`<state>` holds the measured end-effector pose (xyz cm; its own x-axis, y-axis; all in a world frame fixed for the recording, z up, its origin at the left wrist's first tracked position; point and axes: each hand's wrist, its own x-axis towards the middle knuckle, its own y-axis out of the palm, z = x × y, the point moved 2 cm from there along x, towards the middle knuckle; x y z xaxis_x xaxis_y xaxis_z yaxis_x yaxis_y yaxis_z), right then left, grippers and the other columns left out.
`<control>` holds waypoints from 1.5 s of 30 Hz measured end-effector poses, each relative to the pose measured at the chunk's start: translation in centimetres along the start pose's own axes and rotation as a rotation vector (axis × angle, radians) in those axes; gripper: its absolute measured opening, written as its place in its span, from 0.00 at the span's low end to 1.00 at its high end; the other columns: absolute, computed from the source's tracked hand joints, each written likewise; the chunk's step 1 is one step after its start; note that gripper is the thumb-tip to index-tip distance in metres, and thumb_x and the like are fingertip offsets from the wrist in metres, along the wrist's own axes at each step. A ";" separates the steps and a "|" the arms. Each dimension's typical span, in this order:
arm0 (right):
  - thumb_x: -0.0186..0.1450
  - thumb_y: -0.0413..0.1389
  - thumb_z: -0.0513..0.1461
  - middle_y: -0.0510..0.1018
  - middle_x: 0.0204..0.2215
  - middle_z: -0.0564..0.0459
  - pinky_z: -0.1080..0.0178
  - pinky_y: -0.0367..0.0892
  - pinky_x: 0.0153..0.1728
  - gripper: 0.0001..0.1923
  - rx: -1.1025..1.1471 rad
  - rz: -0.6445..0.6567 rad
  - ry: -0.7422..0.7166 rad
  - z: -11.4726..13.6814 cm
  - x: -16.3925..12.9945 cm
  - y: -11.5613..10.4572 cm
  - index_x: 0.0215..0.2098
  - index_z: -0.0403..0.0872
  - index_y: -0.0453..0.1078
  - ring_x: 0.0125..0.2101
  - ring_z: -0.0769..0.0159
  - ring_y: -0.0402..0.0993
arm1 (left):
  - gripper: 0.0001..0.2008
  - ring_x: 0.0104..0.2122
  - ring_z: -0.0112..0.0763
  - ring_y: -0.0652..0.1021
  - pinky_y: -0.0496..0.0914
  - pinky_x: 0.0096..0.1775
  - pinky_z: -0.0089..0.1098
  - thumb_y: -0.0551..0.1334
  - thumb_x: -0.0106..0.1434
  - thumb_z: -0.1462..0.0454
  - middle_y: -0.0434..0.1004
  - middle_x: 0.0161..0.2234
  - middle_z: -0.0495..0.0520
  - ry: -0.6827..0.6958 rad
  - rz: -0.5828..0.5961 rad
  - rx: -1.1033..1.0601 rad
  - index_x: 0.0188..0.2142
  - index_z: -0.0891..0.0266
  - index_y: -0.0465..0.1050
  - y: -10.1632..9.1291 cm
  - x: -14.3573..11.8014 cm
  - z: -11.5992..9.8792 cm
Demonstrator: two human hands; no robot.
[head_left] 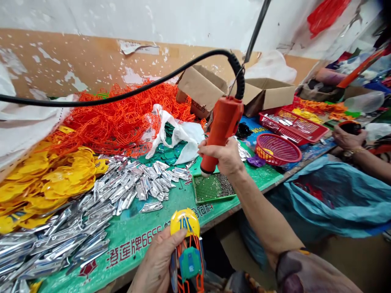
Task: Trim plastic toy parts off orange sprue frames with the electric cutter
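My right hand (224,156) grips an orange electric screwdriver (221,128) that hangs by a black cable; its tip is over a green screw tray (210,189) on the table. My left hand (157,260) holds a toy assembly (187,252) near the table's front edge: a yellow shell on top, an orange frame and a teal piece below. The two hands are apart, the toy lower and nearer to me than the screwdriver.
On the green table (137,236) lie shiny silver parts (91,203), yellow shells (45,183), an orange frame heap (119,118), a white bag (177,134), cardboard boxes (262,93) and red baskets (277,148). Another person's hand (348,138) works at the right. A blue bag (332,199) hangs below.
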<state>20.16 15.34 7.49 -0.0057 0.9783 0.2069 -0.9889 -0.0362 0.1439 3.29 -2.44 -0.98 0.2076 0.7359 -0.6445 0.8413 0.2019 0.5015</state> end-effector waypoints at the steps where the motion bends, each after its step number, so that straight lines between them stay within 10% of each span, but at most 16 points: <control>1: 0.46 0.65 0.37 0.73 0.24 0.55 0.59 0.67 0.28 0.11 0.012 -0.029 -0.001 -0.5 -0.4 0.1 0.27 0.44 0.70 0.23 0.69 0.68 | 0.13 0.18 0.26 0.74 0.74 0.23 0.28 0.73 0.53 0.59 0.79 0.22 0.53 -0.001 -0.001 -0.002 0.32 0.67 0.78 0.0 0.0 0.0; 45: 0.46 0.65 0.36 0.73 0.20 0.58 0.62 0.66 0.25 0.06 0.036 -0.231 -0.131 -2.1 -2.2 0.7 0.22 0.46 0.72 0.21 0.70 0.67 | 0.14 0.19 0.22 0.70 0.69 0.23 0.24 0.71 0.55 0.57 0.75 0.23 0.50 0.057 -0.004 0.033 0.34 0.67 0.78 0.1 0.0 0.5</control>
<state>19.13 13.55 5.10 0.2416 0.9268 0.2876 -0.9557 0.1758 0.2362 3.63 -2.71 -1.17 0.1761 0.7706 -0.6125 0.8582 0.1845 0.4789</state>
